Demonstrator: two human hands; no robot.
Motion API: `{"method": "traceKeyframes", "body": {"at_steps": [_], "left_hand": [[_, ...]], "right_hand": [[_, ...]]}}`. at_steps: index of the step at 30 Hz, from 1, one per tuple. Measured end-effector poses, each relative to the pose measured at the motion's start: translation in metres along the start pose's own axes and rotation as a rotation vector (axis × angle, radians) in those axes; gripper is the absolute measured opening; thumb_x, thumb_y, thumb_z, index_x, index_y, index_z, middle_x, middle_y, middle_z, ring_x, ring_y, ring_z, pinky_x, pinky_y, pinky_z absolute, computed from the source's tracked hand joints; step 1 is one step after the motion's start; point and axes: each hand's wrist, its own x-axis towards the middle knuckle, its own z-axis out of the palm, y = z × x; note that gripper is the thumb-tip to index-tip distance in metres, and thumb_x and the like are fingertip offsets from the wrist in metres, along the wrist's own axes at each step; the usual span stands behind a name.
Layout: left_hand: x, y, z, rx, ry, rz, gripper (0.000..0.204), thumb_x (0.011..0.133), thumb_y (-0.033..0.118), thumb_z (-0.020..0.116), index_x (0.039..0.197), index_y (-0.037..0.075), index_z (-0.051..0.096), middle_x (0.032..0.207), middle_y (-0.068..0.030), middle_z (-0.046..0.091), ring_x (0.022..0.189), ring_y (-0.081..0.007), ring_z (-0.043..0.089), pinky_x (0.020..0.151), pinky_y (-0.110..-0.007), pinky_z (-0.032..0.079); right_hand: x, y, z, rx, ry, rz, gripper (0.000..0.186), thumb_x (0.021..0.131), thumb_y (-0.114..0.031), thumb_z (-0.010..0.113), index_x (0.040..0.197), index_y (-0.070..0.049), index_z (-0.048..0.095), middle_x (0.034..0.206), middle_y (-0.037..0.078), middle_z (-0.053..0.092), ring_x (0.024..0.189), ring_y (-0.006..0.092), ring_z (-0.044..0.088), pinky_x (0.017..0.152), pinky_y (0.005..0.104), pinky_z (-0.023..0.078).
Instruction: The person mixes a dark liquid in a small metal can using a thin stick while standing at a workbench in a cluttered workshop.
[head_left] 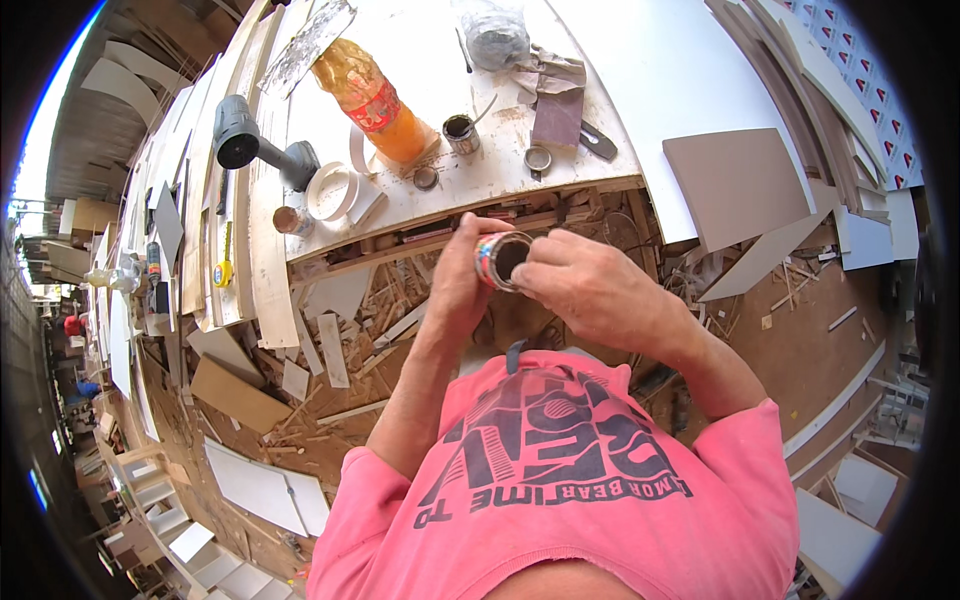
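white workbench (640,70) up top, cluttered; orange bottle (375,100) lying on it, grey heat gun (250,145) further left; small open tin (502,260) at chest height; left hand (455,285) wrapped round it; right hand (590,285) fingertips pinching its rim

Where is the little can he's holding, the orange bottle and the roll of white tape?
small can (503,259), head view, on its open dark mouth.
orange bottle (375,100), head view, on its label.
roll of white tape (333,192), head view, on its rim.
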Motion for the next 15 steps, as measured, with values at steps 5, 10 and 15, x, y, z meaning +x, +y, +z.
{"method": "traceKeyframes", "body": {"at_steps": [5,10,15], "left_hand": [[-0.006,0.005,0.006,-0.018,0.028,0.025,0.047,0.103,0.041,0.03,0.104,0.004,0.058,0.085,-0.005,0.063,0.068,-0.0116,0.059,0.056,-0.026,0.049],[-0.006,-0.005,0.007,0.029,0.036,-0.073,0.047,0.103,0.042,0.032,0.104,0.003,0.058,0.082,-0.0051,0.063,0.065,-0.0118,0.058,0.053,-0.026,0.048],[-0.005,-0.003,0.01,0.08,0.034,-0.044,0.047,0.103,0.042,0.033,0.103,0.003,0.059,0.079,-0.0052,0.061,0.061,-0.0121,0.057,0.051,-0.026,0.046]], "right_hand": [[0.0,0.013,0.0,-0.036,0.066,-0.015,0.009,0.079,-0.001,0.053,0.087,-0.001,0.058,0.085,0.011,0.053,0.084,0.0287,0.056,0.075,0.0373,0.049],[0.003,0.02,0.0,-0.019,0.201,-0.019,0.005,0.078,-0.001,0.054,0.083,-0.002,0.055,0.084,0.011,0.054,0.083,0.0286,0.055,0.075,0.037,0.049],[-0.011,0.013,0.012,0.013,-0.034,-0.055,0.011,0.081,-0.002,0.059,0.092,-0.002,0.06,0.082,0.01,0.056,0.078,0.0278,0.055,0.069,0.0372,0.048]]}}
